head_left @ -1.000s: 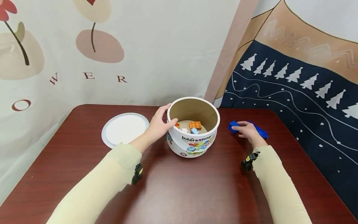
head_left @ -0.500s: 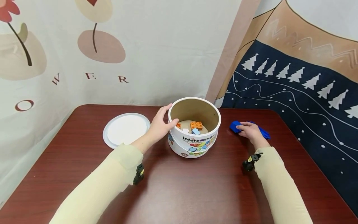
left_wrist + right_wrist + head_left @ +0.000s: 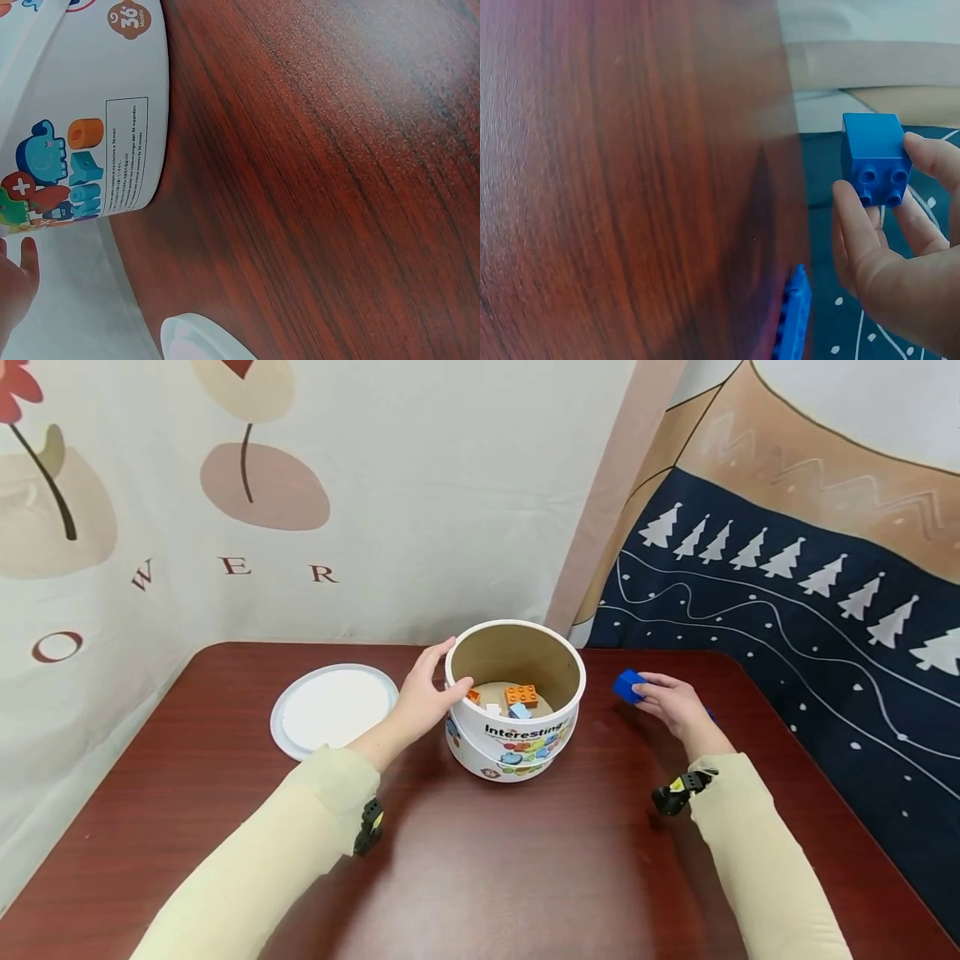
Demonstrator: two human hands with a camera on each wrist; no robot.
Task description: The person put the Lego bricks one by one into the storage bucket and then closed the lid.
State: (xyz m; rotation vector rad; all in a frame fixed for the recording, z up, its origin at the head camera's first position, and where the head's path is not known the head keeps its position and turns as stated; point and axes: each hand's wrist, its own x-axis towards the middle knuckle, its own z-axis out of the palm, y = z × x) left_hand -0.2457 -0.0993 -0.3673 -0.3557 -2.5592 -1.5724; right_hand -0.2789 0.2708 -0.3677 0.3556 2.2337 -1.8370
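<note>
My right hand (image 3: 673,703) pinches a blue building block (image 3: 627,686) between thumb and fingers, raised above the table to the right of the bucket. Four-sided and studded on one face, the block (image 3: 875,142) shows clearly in the right wrist view. My left hand (image 3: 420,700) holds the left rim of a white bucket (image 3: 517,752), thumb over the edge. Inside the bucket lie an orange block (image 3: 521,695), a light blue block (image 3: 519,712), a white piece and another orange piece partly covered by the thumb.
A long blue piece (image 3: 793,319) lies near the table edge, mostly hidden behind my right hand in the head view. Left of the bucket a round white lid (image 3: 333,710) lies flat on the dark red table (image 3: 517,868). Printed cloths hang behind the table.
My right hand has taken hold of the blue block and lifted it off the table, apart from the long blue piece. My left hand stays on the bucket rim.
</note>
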